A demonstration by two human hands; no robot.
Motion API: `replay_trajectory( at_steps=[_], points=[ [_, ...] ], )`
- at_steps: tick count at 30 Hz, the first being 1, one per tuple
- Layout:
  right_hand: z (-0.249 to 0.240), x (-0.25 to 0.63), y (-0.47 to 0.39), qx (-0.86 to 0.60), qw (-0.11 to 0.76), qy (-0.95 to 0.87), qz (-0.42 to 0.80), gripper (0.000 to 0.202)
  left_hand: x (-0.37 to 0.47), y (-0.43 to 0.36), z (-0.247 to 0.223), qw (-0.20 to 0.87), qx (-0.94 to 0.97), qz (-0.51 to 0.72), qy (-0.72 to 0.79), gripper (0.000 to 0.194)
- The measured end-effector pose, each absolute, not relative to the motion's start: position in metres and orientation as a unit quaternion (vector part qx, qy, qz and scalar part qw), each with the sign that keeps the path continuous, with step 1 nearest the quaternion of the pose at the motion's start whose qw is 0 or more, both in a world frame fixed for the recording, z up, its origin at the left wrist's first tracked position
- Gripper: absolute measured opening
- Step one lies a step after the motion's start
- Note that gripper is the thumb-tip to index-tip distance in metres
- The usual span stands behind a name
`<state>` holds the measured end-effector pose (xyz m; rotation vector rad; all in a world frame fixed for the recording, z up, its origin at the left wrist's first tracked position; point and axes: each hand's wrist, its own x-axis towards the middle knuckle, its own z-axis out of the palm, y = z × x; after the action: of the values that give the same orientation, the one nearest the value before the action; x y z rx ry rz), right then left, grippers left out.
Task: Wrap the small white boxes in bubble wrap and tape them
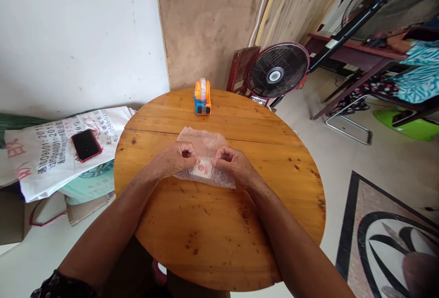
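Note:
A sheet of clear bubble wrap (200,138) lies on the round wooden table (219,238). On its near part sits a small, flat, cream-coloured item (202,170) with red print; its kind cannot be read. My left hand (180,156) is closed in a pinch at the item's upper left, on what looks like the wrap. Opposite it, my right hand (233,163) pinches the same see-through material at the upper right. A whitish, shiny stretch runs between the fingertips. Beyond the wrap stands an orange and blue tape dispenser (202,97) with a roll of clear tape.
Left of the table, a phone (87,145) rests on a white printed sack (51,151). A dark red fan (275,76) stands behind the table's right side. Further right, a person in patterned clothes (420,71) sits at a dark red desk (356,51).

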<state>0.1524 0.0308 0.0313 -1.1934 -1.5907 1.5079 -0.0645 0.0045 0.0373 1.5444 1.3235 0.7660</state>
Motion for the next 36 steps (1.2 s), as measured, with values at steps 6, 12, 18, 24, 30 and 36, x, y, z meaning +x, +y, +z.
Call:
replay_trajectory(
  at_steps=[6,12,18,24,30,36],
  points=[
    [0.033,0.159,0.033,-0.442,0.288,-0.607,0.595,0.029,-0.064,0.006,0.035,0.459,0.638,0.311,0.534,0.020],
    [0.031,0.158,0.033,-0.433,0.287,-0.623,0.585,0.026,-0.064,0.005,0.035,0.461,0.640,0.311,0.531,0.018],
    [0.028,0.159,0.034,-0.450,0.315,-0.721,0.423,0.014,-0.064,0.005,0.035,0.453,0.644,0.312,0.532,0.017],
    [0.032,0.151,0.025,-0.337,0.369,-0.836,0.228,0.020,-0.063,0.005,0.034,0.451,0.645,0.313,0.532,0.019],
    [0.033,0.145,0.019,-0.275,0.332,-0.891,0.141,0.010,-0.062,0.005,0.037,0.439,0.655,0.312,0.530,0.019],
    [0.034,0.146,0.021,-0.245,0.290,-0.917,0.123,0.013,-0.071,0.006,0.038,0.440,0.671,0.295,0.518,0.023]
  ],
)
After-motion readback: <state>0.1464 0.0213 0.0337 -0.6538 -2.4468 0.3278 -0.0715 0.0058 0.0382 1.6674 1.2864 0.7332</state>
